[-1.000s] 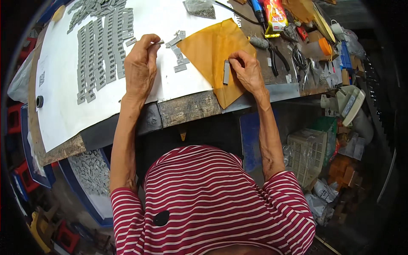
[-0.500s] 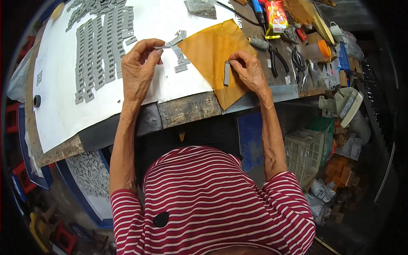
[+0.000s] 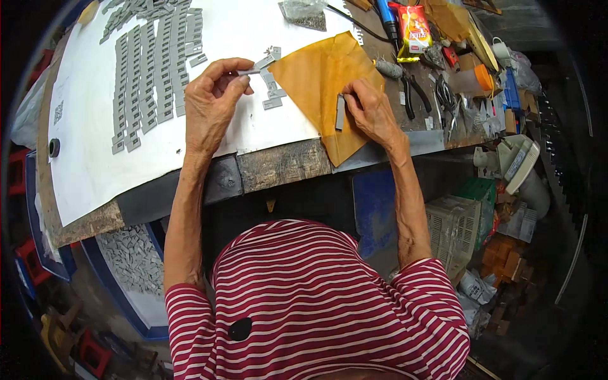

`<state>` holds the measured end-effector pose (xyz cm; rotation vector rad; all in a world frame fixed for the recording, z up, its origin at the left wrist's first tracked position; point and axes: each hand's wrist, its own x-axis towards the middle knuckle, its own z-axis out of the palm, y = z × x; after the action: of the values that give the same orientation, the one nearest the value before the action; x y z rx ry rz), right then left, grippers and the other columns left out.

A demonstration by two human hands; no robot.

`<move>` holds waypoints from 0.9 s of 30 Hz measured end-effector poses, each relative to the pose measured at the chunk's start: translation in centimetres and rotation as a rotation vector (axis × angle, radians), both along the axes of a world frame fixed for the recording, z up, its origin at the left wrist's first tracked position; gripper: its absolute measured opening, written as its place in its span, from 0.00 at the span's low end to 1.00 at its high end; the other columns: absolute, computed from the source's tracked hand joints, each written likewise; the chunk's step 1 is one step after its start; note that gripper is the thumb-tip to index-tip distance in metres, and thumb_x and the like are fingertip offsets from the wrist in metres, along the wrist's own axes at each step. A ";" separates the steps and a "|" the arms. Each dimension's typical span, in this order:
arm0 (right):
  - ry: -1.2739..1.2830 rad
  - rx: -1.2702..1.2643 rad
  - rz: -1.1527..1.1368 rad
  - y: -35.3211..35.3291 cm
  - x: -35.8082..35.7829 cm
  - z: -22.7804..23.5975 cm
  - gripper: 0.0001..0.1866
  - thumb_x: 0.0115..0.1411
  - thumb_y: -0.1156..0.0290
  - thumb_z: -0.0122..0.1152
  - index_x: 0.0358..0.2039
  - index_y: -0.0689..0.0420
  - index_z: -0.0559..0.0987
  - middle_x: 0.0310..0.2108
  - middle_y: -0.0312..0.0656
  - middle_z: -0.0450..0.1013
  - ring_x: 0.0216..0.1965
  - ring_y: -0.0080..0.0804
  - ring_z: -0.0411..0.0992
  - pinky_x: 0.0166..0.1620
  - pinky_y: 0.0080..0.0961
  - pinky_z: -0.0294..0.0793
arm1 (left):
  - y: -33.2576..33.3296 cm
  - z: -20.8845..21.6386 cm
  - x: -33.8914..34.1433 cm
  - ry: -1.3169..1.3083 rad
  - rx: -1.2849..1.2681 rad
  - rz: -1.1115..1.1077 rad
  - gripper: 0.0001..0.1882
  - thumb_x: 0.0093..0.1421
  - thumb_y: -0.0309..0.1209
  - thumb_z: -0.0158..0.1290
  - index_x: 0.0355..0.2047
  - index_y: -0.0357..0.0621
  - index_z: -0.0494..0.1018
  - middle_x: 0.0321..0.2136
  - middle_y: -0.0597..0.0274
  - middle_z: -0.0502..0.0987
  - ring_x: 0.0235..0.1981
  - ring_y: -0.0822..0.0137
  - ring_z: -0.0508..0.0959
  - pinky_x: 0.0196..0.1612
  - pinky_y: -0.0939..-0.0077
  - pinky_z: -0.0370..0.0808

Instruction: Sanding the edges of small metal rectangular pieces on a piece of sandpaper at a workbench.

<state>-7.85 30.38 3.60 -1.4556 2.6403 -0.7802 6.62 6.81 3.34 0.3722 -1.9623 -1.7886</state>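
Observation:
My left hand (image 3: 212,107) is above the white sheet, closed in a pinch. Between its thumb and forefinger is a small flat grey piece (image 3: 251,71). Just beyond those fingertips lies a short chain of similar grey pieces (image 3: 272,93), some touching end to end. My right hand (image 3: 373,114) is over a brown paper sheet (image 3: 310,69). Its thumb and fingers are closed at the edge of a narrow grey bar (image 3: 340,113), and the curled fingers partly hide the grip.
Rows of grey pieces (image 3: 145,79) cover the sheet's left side, with a loose heap behind. Pliers (image 3: 415,95), a red-and-yellow packet (image 3: 413,31) and an orange-lidded container (image 3: 483,75) crowd the right. Below left is a blue tray (image 3: 120,304) of grey pieces.
The whole view has shifted slightly. My right hand has lowered a little and its fingers are more curled beside the bar. The left hand keeps its pinch on the grey piece.

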 end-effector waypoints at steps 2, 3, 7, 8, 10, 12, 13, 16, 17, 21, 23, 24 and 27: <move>0.130 0.019 0.057 0.0 0.1 -0.1 0.03 0.52 0.79 0.49 0.28 0.63 0.66 0.26 0.49 0.65 0.29 0.49 0.67 0.32 0.37 0.67 | 0.0 0.1 0.0 -0.023 -0.028 -0.001 0.10 0.53 0.23 0.51 0.37 0.37 0.73 0.29 0.62 0.76 0.27 0.77 0.75 0.34 0.85 0.71; 0.131 0.021 0.058 0.0 0.1 -0.2 0.03 0.52 0.79 0.49 0.28 0.63 0.66 0.26 0.49 0.65 0.29 0.49 0.67 0.32 0.37 0.67 | 0.0 0.1 0.0 -0.023 -0.027 0.000 0.10 0.53 0.23 0.51 0.37 0.37 0.73 0.29 0.62 0.76 0.27 0.77 0.75 0.34 0.85 0.71; 0.254 0.006 0.092 0.0 0.1 -0.8 0.05 0.50 0.80 0.51 0.28 0.62 0.66 0.25 0.49 0.64 0.27 0.47 0.67 0.29 0.35 0.68 | 0.0 0.1 0.1 -0.012 -0.032 0.002 0.10 0.53 0.22 0.51 0.37 0.37 0.74 0.28 0.63 0.76 0.27 0.77 0.75 0.33 0.85 0.71; 0.295 0.015 0.096 0.0 0.1 -0.8 0.05 0.50 0.81 0.51 0.28 0.62 0.66 0.25 0.48 0.64 0.26 0.46 0.68 0.29 0.35 0.68 | 0.0 0.2 0.2 -0.010 -0.037 0.003 0.10 0.53 0.22 0.51 0.37 0.38 0.74 0.28 0.63 0.76 0.27 0.77 0.75 0.33 0.85 0.71; 0.307 0.010 0.101 0.1 0.2 -0.9 0.05 0.49 0.81 0.51 0.28 0.62 0.66 0.25 0.48 0.64 0.26 0.46 0.68 0.28 0.35 0.68 | 0.2 0.2 0.1 0.006 -0.048 0.015 0.10 0.53 0.23 0.50 0.36 0.39 0.74 0.24 0.64 0.76 0.26 0.78 0.75 0.31 0.87 0.70; 0.318 0.005 0.104 0.2 0.2 -1.0 0.05 0.49 0.81 0.51 0.27 0.62 0.66 0.24 0.48 0.64 0.26 0.45 0.68 0.28 0.35 0.68 | 0.2 0.1 0.1 0.021 -0.061 0.025 0.10 0.53 0.24 0.49 0.36 0.39 0.74 0.21 0.66 0.75 0.25 0.80 0.75 0.29 0.88 0.69; 0.317 -0.007 0.103 0.3 0.1 -1.0 0.05 0.49 0.81 0.52 0.27 0.62 0.67 0.24 0.47 0.64 0.26 0.45 0.68 0.28 0.35 0.68 | 0.2 0.1 0.1 0.016 -0.068 0.025 0.09 0.53 0.24 0.49 0.36 0.39 0.74 0.21 0.66 0.75 0.25 0.80 0.75 0.29 0.88 0.70; 0.316 -0.018 0.108 0.2 0.0 -0.9 0.06 0.48 0.81 0.52 0.27 0.62 0.67 0.24 0.47 0.64 0.26 0.45 0.68 0.28 0.34 0.68 | 0.2 0.0 0.1 0.017 -0.068 0.032 0.09 0.53 0.24 0.49 0.36 0.39 0.74 0.21 0.66 0.75 0.24 0.80 0.75 0.29 0.87 0.70; 0.317 -0.017 0.109 0.2 0.1 -1.0 0.06 0.47 0.80 0.53 0.27 0.62 0.67 0.24 0.47 0.64 0.26 0.45 0.68 0.28 0.34 0.68 | 0.2 0.0 0.1 0.024 -0.060 0.033 0.09 0.53 0.24 0.49 0.36 0.39 0.74 0.20 0.66 0.75 0.24 0.79 0.75 0.30 0.87 0.70; 0.349 -0.029 0.107 0.3 -0.2 -1.4 0.06 0.47 0.80 0.53 0.27 0.62 0.67 0.24 0.47 0.64 0.25 0.44 0.68 0.28 0.34 0.69 | 0.3 0.1 0.0 0.026 -0.066 0.013 0.10 0.53 0.24 0.49 0.36 0.39 0.74 0.21 0.65 0.75 0.25 0.79 0.75 0.31 0.88 0.71; 0.368 -0.026 0.115 0.1 0.0 -1.3 0.05 0.48 0.80 0.53 0.26 0.62 0.68 0.23 0.46 0.64 0.25 0.44 0.68 0.27 0.33 0.69 | 0.3 0.3 0.2 0.015 -0.063 0.011 0.10 0.53 0.24 0.49 0.36 0.38 0.74 0.21 0.65 0.75 0.25 0.79 0.75 0.31 0.88 0.71; 0.367 -0.023 0.115 0.1 0.0 -1.2 0.05 0.48 0.80 0.53 0.26 0.62 0.68 0.23 0.46 0.64 0.25 0.44 0.68 0.27 0.33 0.69 | 0.4 0.4 0.2 0.006 -0.062 0.007 0.10 0.53 0.24 0.49 0.36 0.38 0.74 0.22 0.65 0.75 0.25 0.79 0.75 0.31 0.87 0.71; 0.391 0.008 0.109 0.1 0.0 -1.2 0.04 0.49 0.79 0.53 0.26 0.62 0.68 0.23 0.46 0.65 0.24 0.43 0.68 0.26 0.33 0.69 | 0.3 0.6 0.2 -0.006 -0.062 -0.017 0.10 0.53 0.24 0.49 0.36 0.37 0.74 0.22 0.64 0.75 0.25 0.79 0.75 0.31 0.87 0.71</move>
<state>-7.86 30.44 2.43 -1.9036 2.7867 -0.5188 6.81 7.15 3.92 0.3418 -2.0252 -1.7345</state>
